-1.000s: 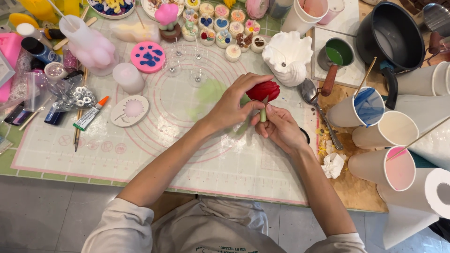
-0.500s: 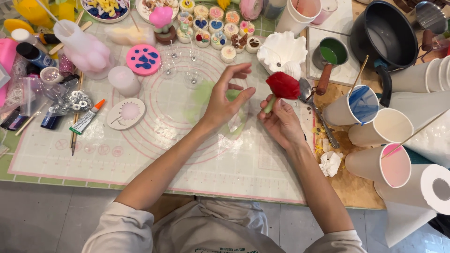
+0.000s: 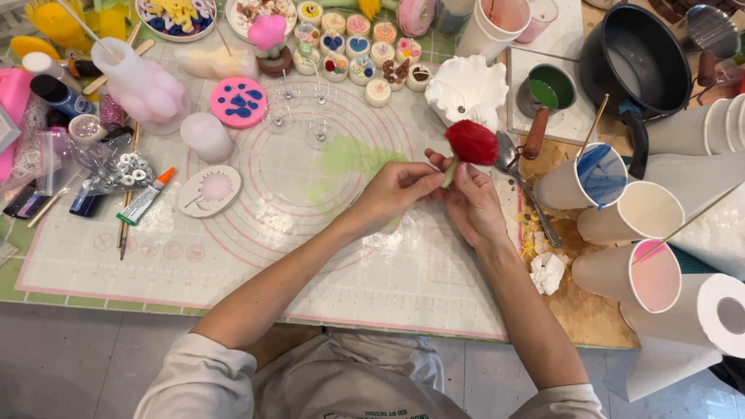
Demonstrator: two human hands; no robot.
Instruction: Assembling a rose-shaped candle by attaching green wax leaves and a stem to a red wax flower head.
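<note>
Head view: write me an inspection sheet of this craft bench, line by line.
Surface: white silicone mat with pink circles, on a green checked table.
Job's things: red flower on a short green stem, held above the mat.
Clutter: paper cups with blue and pink residue, dark pot, small filled moulds, pink disc mould, glue tube, metal spoon.
Hands: left hand and right hand meet at the stem, fingers pinching it.
Cables: nothing seen.
Surroundings: grey tiled floor below the table edge.
</note>
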